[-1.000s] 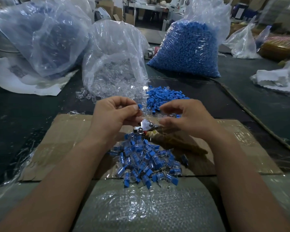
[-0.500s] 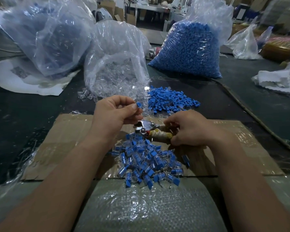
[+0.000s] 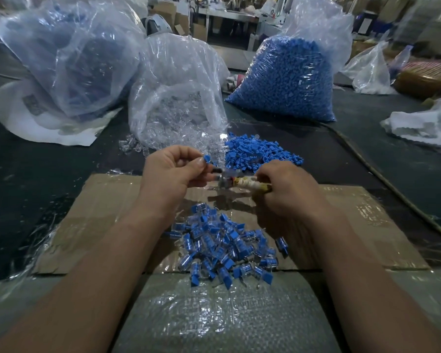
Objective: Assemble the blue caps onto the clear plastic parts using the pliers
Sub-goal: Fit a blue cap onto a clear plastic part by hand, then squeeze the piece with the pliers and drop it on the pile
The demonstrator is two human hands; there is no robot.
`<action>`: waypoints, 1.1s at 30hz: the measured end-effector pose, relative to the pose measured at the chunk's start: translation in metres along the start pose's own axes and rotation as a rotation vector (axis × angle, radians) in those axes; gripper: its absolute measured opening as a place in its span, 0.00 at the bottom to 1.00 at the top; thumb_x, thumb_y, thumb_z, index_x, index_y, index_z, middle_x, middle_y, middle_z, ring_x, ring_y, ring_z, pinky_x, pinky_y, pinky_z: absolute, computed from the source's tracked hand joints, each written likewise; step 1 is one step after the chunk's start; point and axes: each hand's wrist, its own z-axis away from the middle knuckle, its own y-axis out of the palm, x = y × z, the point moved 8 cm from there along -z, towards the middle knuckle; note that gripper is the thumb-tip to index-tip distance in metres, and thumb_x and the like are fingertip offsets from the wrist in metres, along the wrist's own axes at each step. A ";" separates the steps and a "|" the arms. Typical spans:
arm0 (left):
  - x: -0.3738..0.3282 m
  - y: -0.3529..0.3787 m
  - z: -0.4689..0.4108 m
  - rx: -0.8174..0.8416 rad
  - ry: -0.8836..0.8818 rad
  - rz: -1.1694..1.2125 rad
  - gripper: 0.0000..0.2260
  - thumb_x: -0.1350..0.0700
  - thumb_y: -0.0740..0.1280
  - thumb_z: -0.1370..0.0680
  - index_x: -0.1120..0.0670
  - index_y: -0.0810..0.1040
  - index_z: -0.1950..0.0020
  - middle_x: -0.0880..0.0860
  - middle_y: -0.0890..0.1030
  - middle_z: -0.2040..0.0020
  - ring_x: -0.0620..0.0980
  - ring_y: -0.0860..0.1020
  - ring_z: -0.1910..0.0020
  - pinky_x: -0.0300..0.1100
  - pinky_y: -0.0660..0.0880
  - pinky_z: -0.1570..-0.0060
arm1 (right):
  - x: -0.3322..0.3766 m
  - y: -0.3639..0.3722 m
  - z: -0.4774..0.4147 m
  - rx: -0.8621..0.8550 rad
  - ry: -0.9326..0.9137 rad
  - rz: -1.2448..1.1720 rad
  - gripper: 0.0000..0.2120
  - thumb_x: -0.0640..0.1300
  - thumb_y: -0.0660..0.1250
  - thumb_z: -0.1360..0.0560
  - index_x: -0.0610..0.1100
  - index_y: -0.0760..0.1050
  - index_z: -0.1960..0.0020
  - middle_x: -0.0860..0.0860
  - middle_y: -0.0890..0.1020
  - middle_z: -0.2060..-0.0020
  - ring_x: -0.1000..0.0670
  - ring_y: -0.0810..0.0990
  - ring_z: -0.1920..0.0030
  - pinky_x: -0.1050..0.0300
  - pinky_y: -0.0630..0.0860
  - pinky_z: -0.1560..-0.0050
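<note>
My left hand point(image 3: 172, 171) pinches a small part with a blue cap point(image 3: 207, 158) at its fingertips. My right hand point(image 3: 288, 193) grips the taped handles of the pliers point(image 3: 242, 181), lifted off the cardboard, with the jaws pointing left at the part. The clear body of the part is hard to make out between the jaws. A pile of assembled blue-capped clear parts point(image 3: 227, 247) lies on the cardboard below my hands. Loose blue caps point(image 3: 255, 151) are heaped just beyond my hands.
A cardboard sheet point(image 3: 362, 225) lies on the dark table. Behind stand an open bag of clear parts point(image 3: 173, 103), a full bag of blue caps point(image 3: 288, 77), and a large plastic bag point(image 3: 61, 52) at the left. Bubble wrap point(image 3: 227, 319) covers the near edge.
My right hand went down to the pliers on the cardboard, gripped their handles and raised them to the part in my left hand. My left hand stayed nearly still.
</note>
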 end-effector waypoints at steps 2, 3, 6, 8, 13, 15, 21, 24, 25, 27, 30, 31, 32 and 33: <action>0.000 -0.002 -0.001 -0.015 0.015 -0.012 0.08 0.70 0.63 0.25 0.58 0.75 0.60 0.50 0.81 0.72 0.44 0.80 0.72 0.35 0.78 0.68 | -0.001 -0.013 0.000 -0.131 -0.006 0.025 0.04 0.47 0.65 0.28 0.51 0.73 0.53 0.54 0.72 0.58 0.53 0.63 0.57 0.57 0.54 0.59; 0.000 -0.003 -0.001 -0.022 0.023 -0.021 0.08 0.70 0.63 0.25 0.58 0.75 0.60 0.49 0.81 0.72 0.44 0.80 0.72 0.35 0.79 0.67 | -0.002 -0.018 0.000 -0.180 0.003 -0.003 0.04 0.47 0.65 0.27 0.50 0.72 0.53 0.54 0.72 0.59 0.53 0.63 0.57 0.56 0.54 0.59; -0.003 -0.004 -0.001 -0.039 0.052 -0.045 0.08 0.69 0.63 0.25 0.58 0.75 0.59 0.48 0.81 0.72 0.43 0.80 0.71 0.35 0.79 0.66 | -0.005 -0.022 0.003 -0.221 0.048 -0.219 0.06 0.48 0.65 0.27 0.51 0.68 0.55 0.53 0.73 0.59 0.50 0.69 0.60 0.56 0.60 0.64; -0.005 -0.004 -0.001 -0.057 0.073 -0.050 0.08 0.69 0.63 0.25 0.58 0.75 0.59 0.48 0.81 0.71 0.43 0.80 0.71 0.35 0.79 0.66 | -0.001 -0.018 0.003 -0.199 0.029 -0.306 0.07 0.48 0.65 0.26 0.50 0.68 0.52 0.53 0.72 0.57 0.49 0.71 0.59 0.55 0.64 0.62; -0.008 -0.007 0.000 -0.091 0.134 -0.096 0.09 0.69 0.64 0.26 0.55 0.75 0.60 0.47 0.81 0.70 0.42 0.80 0.70 0.33 0.78 0.66 | 0.011 -0.008 0.004 -0.099 -0.040 -0.361 0.13 0.45 0.65 0.26 0.49 0.67 0.43 0.53 0.70 0.50 0.52 0.69 0.53 0.55 0.65 0.56; -0.010 -0.006 0.000 -0.095 0.156 -0.112 0.09 0.69 0.65 0.26 0.55 0.76 0.60 0.46 0.81 0.71 0.42 0.80 0.70 0.32 0.77 0.66 | 0.013 -0.006 0.004 -0.078 -0.042 -0.349 0.14 0.44 0.65 0.26 0.49 0.67 0.42 0.53 0.70 0.50 0.52 0.69 0.53 0.55 0.64 0.57; -0.013 -0.004 0.001 -0.090 0.187 -0.142 0.10 0.69 0.65 0.26 0.55 0.76 0.61 0.50 0.80 0.67 0.41 0.80 0.70 0.32 0.77 0.66 | 0.015 -0.006 0.004 -0.069 -0.041 -0.361 0.15 0.42 0.66 0.27 0.49 0.67 0.42 0.53 0.70 0.49 0.52 0.69 0.53 0.57 0.62 0.56; -0.015 -0.003 0.003 -0.081 0.198 -0.163 0.10 0.69 0.65 0.26 0.54 0.76 0.61 0.51 0.80 0.66 0.40 0.80 0.70 0.30 0.76 0.66 | 0.016 -0.005 0.004 -0.048 -0.045 -0.364 0.14 0.43 0.66 0.27 0.50 0.66 0.44 0.53 0.70 0.50 0.52 0.69 0.52 0.57 0.62 0.56; -0.015 -0.003 0.003 -0.078 0.197 -0.164 0.10 0.69 0.65 0.26 0.54 0.76 0.61 0.52 0.80 0.65 0.40 0.79 0.70 0.30 0.76 0.66 | 0.016 -0.005 0.004 -0.041 -0.046 -0.364 0.14 0.43 0.66 0.27 0.51 0.66 0.45 0.53 0.70 0.50 0.52 0.69 0.52 0.56 0.62 0.56; -0.015 -0.002 0.002 -0.069 0.193 -0.174 0.10 0.69 0.65 0.26 0.55 0.76 0.61 0.52 0.79 0.65 0.40 0.79 0.70 0.30 0.76 0.66 | 0.017 -0.005 0.004 -0.036 -0.047 -0.364 0.13 0.44 0.66 0.27 0.51 0.66 0.46 0.53 0.70 0.51 0.52 0.69 0.53 0.56 0.62 0.56; -0.014 -0.002 0.001 -0.060 0.191 -0.193 0.10 0.70 0.64 0.26 0.55 0.75 0.61 0.52 0.79 0.65 0.40 0.79 0.70 0.31 0.76 0.67 | 0.018 -0.007 0.004 -0.046 -0.050 -0.329 0.09 0.45 0.66 0.27 0.52 0.66 0.51 0.54 0.71 0.55 0.52 0.67 0.55 0.57 0.60 0.59; -0.014 -0.002 0.001 -0.060 0.189 -0.192 0.10 0.70 0.65 0.26 0.55 0.75 0.61 0.52 0.79 0.66 0.40 0.79 0.70 0.31 0.76 0.67 | 0.018 -0.009 0.004 -0.057 -0.057 -0.285 0.09 0.45 0.65 0.27 0.52 0.66 0.52 0.55 0.70 0.58 0.52 0.66 0.55 0.57 0.58 0.59; -0.013 -0.002 0.001 -0.060 0.187 -0.191 0.11 0.70 0.65 0.26 0.55 0.75 0.61 0.52 0.79 0.66 0.40 0.79 0.70 0.31 0.76 0.67 | 0.019 -0.011 0.004 -0.077 -0.069 -0.235 0.08 0.45 0.65 0.27 0.52 0.66 0.54 0.56 0.69 0.60 0.52 0.64 0.55 0.57 0.57 0.59; -0.013 -0.002 0.001 -0.060 0.186 -0.194 0.11 0.70 0.65 0.26 0.55 0.75 0.61 0.52 0.79 0.66 0.40 0.79 0.70 0.31 0.76 0.67 | 0.020 -0.014 0.005 -0.101 -0.081 -0.198 0.07 0.46 0.65 0.27 0.52 0.66 0.55 0.56 0.68 0.61 0.52 0.64 0.56 0.57 0.57 0.58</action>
